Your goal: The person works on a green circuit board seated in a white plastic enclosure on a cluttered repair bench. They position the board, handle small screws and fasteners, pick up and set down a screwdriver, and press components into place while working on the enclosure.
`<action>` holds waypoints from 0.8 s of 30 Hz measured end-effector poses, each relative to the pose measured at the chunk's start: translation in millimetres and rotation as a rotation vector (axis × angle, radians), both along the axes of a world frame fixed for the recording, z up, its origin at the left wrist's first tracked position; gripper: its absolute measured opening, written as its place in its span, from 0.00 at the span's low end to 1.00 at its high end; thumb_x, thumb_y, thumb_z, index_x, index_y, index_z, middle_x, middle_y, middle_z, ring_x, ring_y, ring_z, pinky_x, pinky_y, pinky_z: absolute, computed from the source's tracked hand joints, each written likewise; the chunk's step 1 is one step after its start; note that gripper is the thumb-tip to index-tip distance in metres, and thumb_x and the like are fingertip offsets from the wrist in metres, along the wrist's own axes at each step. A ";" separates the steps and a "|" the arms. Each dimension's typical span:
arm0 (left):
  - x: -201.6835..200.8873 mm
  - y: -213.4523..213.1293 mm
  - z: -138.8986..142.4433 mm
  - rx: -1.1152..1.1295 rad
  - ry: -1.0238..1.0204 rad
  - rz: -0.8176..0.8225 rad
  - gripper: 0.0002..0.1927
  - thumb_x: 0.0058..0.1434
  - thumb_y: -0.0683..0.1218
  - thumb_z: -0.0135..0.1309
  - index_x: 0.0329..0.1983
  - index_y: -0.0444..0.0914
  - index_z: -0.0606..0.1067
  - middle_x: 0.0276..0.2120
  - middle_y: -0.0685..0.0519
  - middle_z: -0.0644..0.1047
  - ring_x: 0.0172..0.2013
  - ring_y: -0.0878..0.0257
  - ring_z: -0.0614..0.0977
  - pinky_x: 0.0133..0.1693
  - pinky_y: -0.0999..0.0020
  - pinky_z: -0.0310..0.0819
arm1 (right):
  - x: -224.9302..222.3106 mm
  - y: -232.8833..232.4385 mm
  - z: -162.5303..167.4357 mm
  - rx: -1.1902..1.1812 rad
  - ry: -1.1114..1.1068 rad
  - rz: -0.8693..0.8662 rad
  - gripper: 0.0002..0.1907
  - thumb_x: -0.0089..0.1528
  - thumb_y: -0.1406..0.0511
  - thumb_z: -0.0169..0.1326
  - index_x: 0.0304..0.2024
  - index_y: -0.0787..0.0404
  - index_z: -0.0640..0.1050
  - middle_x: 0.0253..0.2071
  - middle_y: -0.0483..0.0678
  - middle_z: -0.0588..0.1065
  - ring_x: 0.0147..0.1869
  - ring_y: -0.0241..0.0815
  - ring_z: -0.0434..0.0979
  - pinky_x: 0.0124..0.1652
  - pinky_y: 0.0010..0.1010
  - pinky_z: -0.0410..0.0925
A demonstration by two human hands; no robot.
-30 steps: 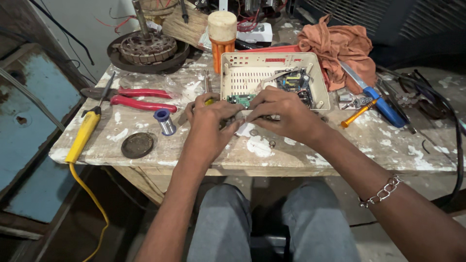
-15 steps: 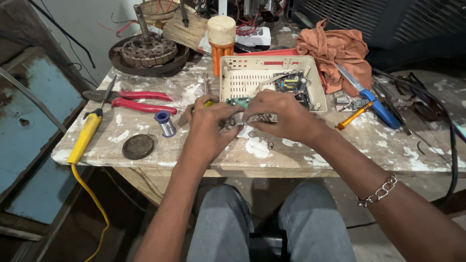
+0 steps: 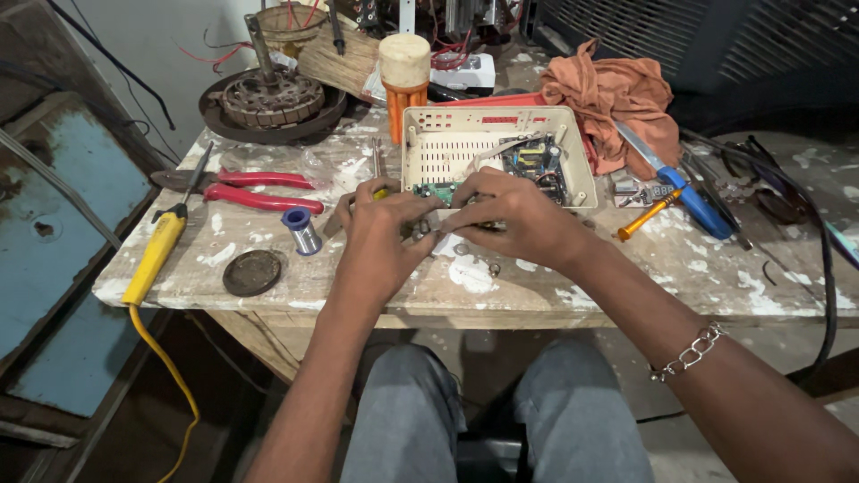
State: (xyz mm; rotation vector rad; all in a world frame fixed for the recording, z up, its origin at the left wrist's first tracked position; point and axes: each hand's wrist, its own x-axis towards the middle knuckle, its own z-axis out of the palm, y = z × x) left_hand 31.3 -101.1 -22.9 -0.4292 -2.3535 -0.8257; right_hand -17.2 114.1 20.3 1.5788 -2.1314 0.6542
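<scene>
Green circuit board (image 3: 436,191), small and flat, lies near the middle of the paint-spattered wooden tabletop (image 3: 573,286), just in front of the cream plastic housing tray (image 3: 429,148), largely covered by both hands. Left hand (image 3: 380,234) has fingers curled closed over the board's near end, seemingly steadying it; right hand (image 3: 514,219) pinches shut on it from the other side; exact contact hidden. The tray, open-topped, holds another wired board (image 3: 530,161). Red-handled pliers (image 3: 259,190) and yellow soldering iron (image 3: 154,255) lie toward the left edge.

A rough, paint-spattered wooden worktop (image 3: 573,295) is seen; a matt cream plastic casing (image 3: 447,152), crumpled orange cloth (image 3: 608,94) and glossy red-handled metal pliers (image 3: 259,190) are carried on it.
</scene>
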 end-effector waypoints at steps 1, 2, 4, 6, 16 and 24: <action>0.3 0.3 0.3 0.005 -0.003 -0.003 0.21 0.47 0.47 0.69 0.47 0.46 0.84 0.46 0.57 0.83 0.59 0.50 0.69 0.62 0.46 0.49 | -0.3 -0.1 -0.6 -0.004 -0.015 -0.007 0.15 0.53 0.73 0.66 0.42 0.57 0.85 0.44 0.49 0.78 0.48 0.48 0.80 0.48 0.36 0.73; 1.0 0.6 0.3 0.010 -0.006 -0.006 0.21 0.48 0.47 0.69 0.48 0.46 0.84 0.46 0.57 0.83 0.59 0.50 0.70 0.62 0.46 0.49 | -0.6 -0.4 -1.4 -0.008 -0.030 -0.012 0.14 0.54 0.73 0.66 0.42 0.57 0.85 0.44 0.48 0.78 0.48 0.47 0.80 0.48 0.36 0.74; 1.9 0.2 0.6 0.014 -0.006 -0.007 0.22 0.48 0.46 0.69 0.49 0.46 0.84 0.47 0.57 0.83 0.59 0.50 0.70 0.63 0.46 0.49 | -1.5 -0.2 -2.3 -0.006 -0.028 -0.009 0.14 0.53 0.73 0.66 0.42 0.57 0.84 0.44 0.49 0.78 0.48 0.48 0.80 0.48 0.36 0.73; 2.6 0.3 1.0 0.013 -0.001 -0.008 0.23 0.47 0.44 0.68 0.49 0.46 0.84 0.48 0.57 0.83 0.59 0.50 0.69 0.63 0.45 0.48 | -2.1 0.3 -2.6 -0.003 -0.025 -0.005 0.14 0.53 0.73 0.66 0.41 0.57 0.84 0.44 0.49 0.78 0.48 0.48 0.80 0.48 0.36 0.73; 1.4 -1.2 -0.3 0.014 -0.032 -0.013 0.21 0.50 0.43 0.67 0.50 0.46 0.83 0.48 0.58 0.83 0.60 0.50 0.69 0.63 0.47 0.47 | -6.3 1.8 -1.5 0.062 -0.004 0.008 0.17 0.53 0.72 0.66 0.46 0.59 0.84 0.47 0.51 0.76 0.51 0.50 0.78 0.50 0.38 0.72; 2.3 -1.9 2.6 0.029 -0.064 -0.047 0.23 0.46 0.46 0.68 0.49 0.45 0.83 0.48 0.58 0.82 0.61 0.48 0.67 0.63 0.45 0.46 | -5.8 3.6 -0.4 0.043 -0.081 -0.002 0.14 0.53 0.71 0.67 0.42 0.56 0.84 0.47 0.48 0.78 0.51 0.47 0.80 0.50 0.36 0.74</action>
